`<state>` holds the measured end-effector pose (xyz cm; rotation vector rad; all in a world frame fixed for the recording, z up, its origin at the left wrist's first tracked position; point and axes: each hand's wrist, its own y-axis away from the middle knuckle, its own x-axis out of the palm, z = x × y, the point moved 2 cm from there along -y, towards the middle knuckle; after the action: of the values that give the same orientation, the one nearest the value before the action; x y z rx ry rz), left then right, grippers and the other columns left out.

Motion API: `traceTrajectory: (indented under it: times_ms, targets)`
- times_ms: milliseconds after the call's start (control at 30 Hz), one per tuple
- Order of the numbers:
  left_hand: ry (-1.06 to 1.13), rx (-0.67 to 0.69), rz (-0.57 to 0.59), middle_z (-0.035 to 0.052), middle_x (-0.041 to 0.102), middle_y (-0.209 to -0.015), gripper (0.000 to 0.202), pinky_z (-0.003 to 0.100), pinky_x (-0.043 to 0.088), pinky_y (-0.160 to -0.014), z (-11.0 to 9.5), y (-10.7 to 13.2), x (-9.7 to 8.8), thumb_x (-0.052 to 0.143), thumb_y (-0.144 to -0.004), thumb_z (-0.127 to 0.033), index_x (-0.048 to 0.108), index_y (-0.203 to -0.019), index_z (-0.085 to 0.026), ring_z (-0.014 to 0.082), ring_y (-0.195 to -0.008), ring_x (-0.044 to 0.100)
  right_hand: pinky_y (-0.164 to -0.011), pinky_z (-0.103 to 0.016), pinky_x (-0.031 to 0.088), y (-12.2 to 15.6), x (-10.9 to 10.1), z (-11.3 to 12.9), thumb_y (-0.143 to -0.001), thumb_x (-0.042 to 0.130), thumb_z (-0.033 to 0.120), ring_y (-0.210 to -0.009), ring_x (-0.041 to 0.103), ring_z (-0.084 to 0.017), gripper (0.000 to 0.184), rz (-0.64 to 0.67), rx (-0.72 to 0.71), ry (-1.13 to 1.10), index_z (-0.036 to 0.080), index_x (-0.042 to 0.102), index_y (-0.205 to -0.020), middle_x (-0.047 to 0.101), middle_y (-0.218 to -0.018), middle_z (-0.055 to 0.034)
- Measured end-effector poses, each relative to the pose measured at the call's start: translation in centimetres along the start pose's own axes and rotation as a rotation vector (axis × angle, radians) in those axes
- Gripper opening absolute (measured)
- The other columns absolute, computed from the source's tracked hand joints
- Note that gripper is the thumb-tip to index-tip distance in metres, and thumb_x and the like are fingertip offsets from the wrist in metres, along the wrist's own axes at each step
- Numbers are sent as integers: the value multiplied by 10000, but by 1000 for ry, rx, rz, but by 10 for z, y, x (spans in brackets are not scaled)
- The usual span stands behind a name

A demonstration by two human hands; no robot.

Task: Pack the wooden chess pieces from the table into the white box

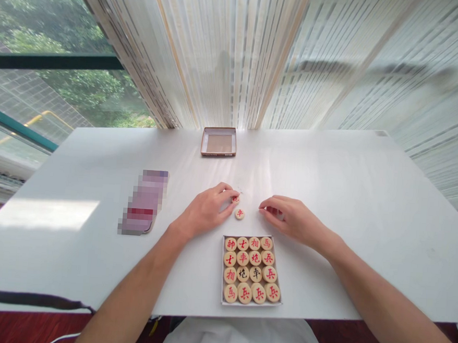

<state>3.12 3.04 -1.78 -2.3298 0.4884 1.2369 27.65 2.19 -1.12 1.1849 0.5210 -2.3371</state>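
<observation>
My left hand pinches a round wooden Chinese chess piece with a red character, partly covered by the fingertips. Just below it, another red-marked piece lies flat on the white table. My right hand rests to the right, its fingers curled and the thumb close to the index finger; no piece shows in it. Between my forearms, near the table's front edge, sits a shallow open box filled with rows of pieces. Most bear red characters; two in the third row bear black ones.
An open, shallow box lid lies at the back of the white table. A phone, blurred by pixelation, lies left of my left hand. Striped curtains hang behind the table, and a black strap crosses its front left edge.
</observation>
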Motion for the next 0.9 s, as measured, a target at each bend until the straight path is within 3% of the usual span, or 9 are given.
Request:
traceTrajectory:
  times_ms: [133,400,633,900]
  targets:
    - [-21,-3,17,59,650,-1218,332,338,595,-804,0,2,-2,579,-973,-243,594,-1305,-244,194,-944,703,-640,-262,479,0,-1,1,-995,567,251,-680,604,-141,128,-11,-3,-1,208,688,-994,692,-823,-27]
    - [8,-47,14,54,646,-1141,191,323,570,-727,3,1,0,553,-998,-295,642,-1152,-224,165,-819,672,-630,-278,514,0,-2,1,-997,560,266,-669,626,-149,149,-29,-8,-13,212,695,-1033,700,-815,-30]
    - [208,-72,-50,31,705,-1088,247,294,549,-741,0,2,-5,610,-981,-306,627,-1217,-236,122,-724,616,-729,-321,590,2,0,3,-995,571,262,-822,693,-179,264,-140,-44,-99,230,610,-1254,741,-990,-57]
    - [470,-65,-26,15,747,-1050,284,241,517,-656,-16,3,-5,700,-931,-306,674,-1206,-243,94,-686,595,-862,-351,617,3,5,14,-991,596,270,-930,734,-185,220,-190,-79,-276,237,603,-1208,757,-1077,-55]
